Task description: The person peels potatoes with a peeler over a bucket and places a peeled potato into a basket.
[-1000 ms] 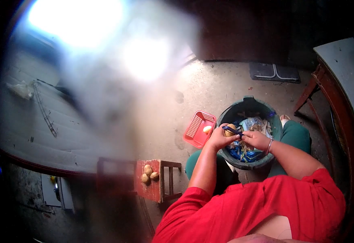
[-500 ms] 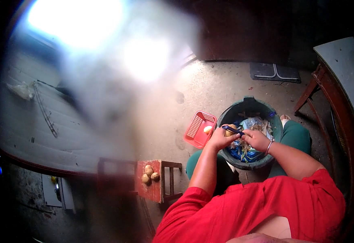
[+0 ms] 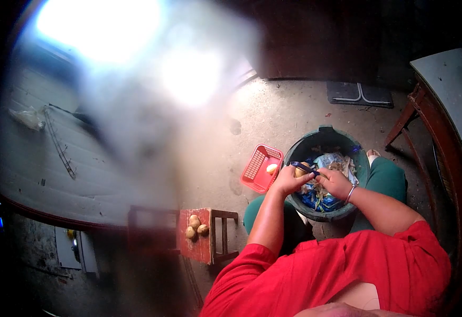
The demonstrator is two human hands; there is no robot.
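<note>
Over a dark green bucket (image 3: 300, 141) holding peelings and plastic wrappers, my left hand (image 3: 288, 181) is closed around a potato (image 3: 299, 173), partly hidden by the fingers and the tool. My right hand (image 3: 334, 183), with a bracelet at the wrist, grips a dark blue peeler (image 3: 309, 169) that lies across the potato. Just left of the bucket, a red plastic basket (image 3: 257, 183) holds a pale peeled potato (image 3: 271, 168).
Several unpeeled potatoes (image 3: 190, 232) sit on a red wooden stool (image 3: 204, 249) to the left. A large table (image 3: 83, 185) fills the left side; another table edge (image 3: 447, 79) stands at right. A dark flat object (image 3: 342, 92) with a bent metal tube lies on the floor ahead.
Both hands stay almost in place over the bucket, with the peeler shifted only very slightly against the potato. Nothing else has visibly moved.
</note>
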